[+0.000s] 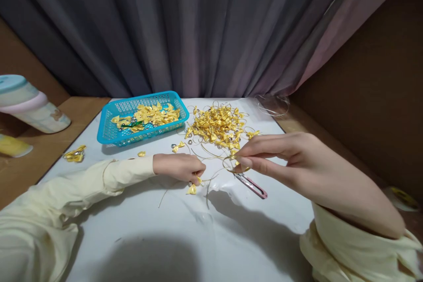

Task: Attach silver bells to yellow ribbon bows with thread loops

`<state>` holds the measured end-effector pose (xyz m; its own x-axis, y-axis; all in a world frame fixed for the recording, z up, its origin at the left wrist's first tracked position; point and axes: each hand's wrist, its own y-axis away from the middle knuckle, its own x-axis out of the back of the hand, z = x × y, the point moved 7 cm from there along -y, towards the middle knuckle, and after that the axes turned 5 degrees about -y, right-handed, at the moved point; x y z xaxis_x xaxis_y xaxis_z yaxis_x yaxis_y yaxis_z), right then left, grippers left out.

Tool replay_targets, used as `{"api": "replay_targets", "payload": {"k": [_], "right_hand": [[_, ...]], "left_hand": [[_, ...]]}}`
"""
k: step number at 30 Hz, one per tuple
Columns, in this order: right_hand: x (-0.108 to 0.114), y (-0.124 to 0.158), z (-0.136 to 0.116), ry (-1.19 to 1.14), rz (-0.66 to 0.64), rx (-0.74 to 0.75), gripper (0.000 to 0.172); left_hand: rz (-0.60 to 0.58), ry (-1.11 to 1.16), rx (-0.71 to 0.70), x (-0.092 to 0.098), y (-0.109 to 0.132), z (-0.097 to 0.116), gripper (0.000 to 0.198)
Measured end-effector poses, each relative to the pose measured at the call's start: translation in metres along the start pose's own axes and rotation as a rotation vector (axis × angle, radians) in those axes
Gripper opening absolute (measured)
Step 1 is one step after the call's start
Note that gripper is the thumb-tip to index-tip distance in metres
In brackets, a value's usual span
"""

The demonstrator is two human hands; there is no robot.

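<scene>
Near the middle of the white table, my left hand point(180, 167) is closed on a small yellow bow point(192, 189) with a silvery bell by it; thin golden cord trails from it. My right hand point(280, 156) is to the right, thumb and fingertips pinched on a loop of thin golden cord point(227, 164). Just under those fingertips, a pink-handled cutting tool point(253, 186) lies on the table. Behind my hands is a pile of yellow bows point(220, 123) with cords and bells.
A blue basket point(110, 134) holds yellow bows, bells and a green-handled item. More bows point(75, 154) lie at the left. A lidded cup point(42, 112) is at the far left, a tape roll point(403, 198) at the far right. Curtains point(198, 31) hang behind.
</scene>
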<state>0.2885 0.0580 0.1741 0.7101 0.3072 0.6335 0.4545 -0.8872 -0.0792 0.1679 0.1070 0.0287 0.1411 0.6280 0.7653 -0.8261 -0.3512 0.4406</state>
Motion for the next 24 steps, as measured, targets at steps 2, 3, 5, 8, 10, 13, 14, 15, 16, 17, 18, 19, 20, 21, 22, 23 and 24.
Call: {"api": "replay_targets", "payload": {"k": [2,3,5,8,10,13,14,15,16,17,18,19,20,21,22,23,24], "right_hand": [[-0.007,-0.004,0.010,-0.081,-0.056,-0.069,0.020],[-0.011,-0.006,0.014,-0.129,-0.086,-0.100,0.020],[-0.024,-0.011,0.022,-0.233,-0.158,-0.151,0.017],[-0.045,-0.019,0.027,-0.398,-0.240,-0.192,0.015],[-0.054,-0.026,0.029,-0.439,-0.242,-0.207,0.015],[-0.056,-0.036,0.033,-0.317,-0.168,-0.199,0.015],[-0.054,-0.038,0.034,-0.259,-0.143,-0.184,0.016],[-0.053,-0.040,0.034,-0.208,-0.123,-0.168,0.016],[-0.051,-0.041,0.034,-0.169,-0.108,-0.152,0.017],[-0.050,-0.042,0.035,-0.142,-0.097,-0.136,0.017],[-0.049,-0.043,0.035,-0.125,-0.086,-0.122,0.016],[-0.049,-0.043,0.035,-0.115,-0.081,-0.110,0.016],[-0.049,-0.043,0.035,-0.107,-0.074,-0.097,0.016],[-0.049,-0.042,0.035,-0.097,-0.066,-0.081,0.016],[-0.048,-0.042,0.034,-0.080,-0.053,-0.066,0.016],[-0.047,-0.041,0.034,-0.060,-0.037,-0.050,0.016],[-0.046,-0.039,0.034,-0.037,-0.017,-0.034,0.016]], "left_hand": [[0.037,0.085,-0.013,0.006,0.002,-0.002,0.016],[0.061,0.142,-0.014,0.010,0.005,-0.003,0.018],[0.134,0.277,-0.002,0.020,0.011,-0.005,0.022],[0.305,0.487,0.016,0.034,0.024,-0.005,0.027],[0.416,0.580,0.020,0.039,0.034,-0.002,0.027],[0.550,0.605,0.049,0.042,0.048,0.001,0.027],[0.595,0.578,0.055,0.043,0.052,0.002,0.026],[0.639,0.536,0.052,0.044,0.055,0.003,0.025],[0.681,0.484,0.041,0.045,0.058,0.005,0.023],[0.720,0.426,0.026,0.046,0.061,0.007,0.022],[0.753,0.370,0.005,0.047,0.063,0.008,0.021],[0.782,0.317,-0.018,0.048,0.065,0.010,0.020],[0.805,0.272,-0.043,0.048,0.067,0.013,0.019],[0.823,0.236,-0.068,0.048,0.068,0.015,0.017],[0.832,0.209,-0.084,0.049,0.069,0.017,0.016],[0.835,0.189,-0.097,0.049,0.070,0.019,0.015],[0.832,0.178,-0.106,0.049,0.070,0.020,0.014]]}}
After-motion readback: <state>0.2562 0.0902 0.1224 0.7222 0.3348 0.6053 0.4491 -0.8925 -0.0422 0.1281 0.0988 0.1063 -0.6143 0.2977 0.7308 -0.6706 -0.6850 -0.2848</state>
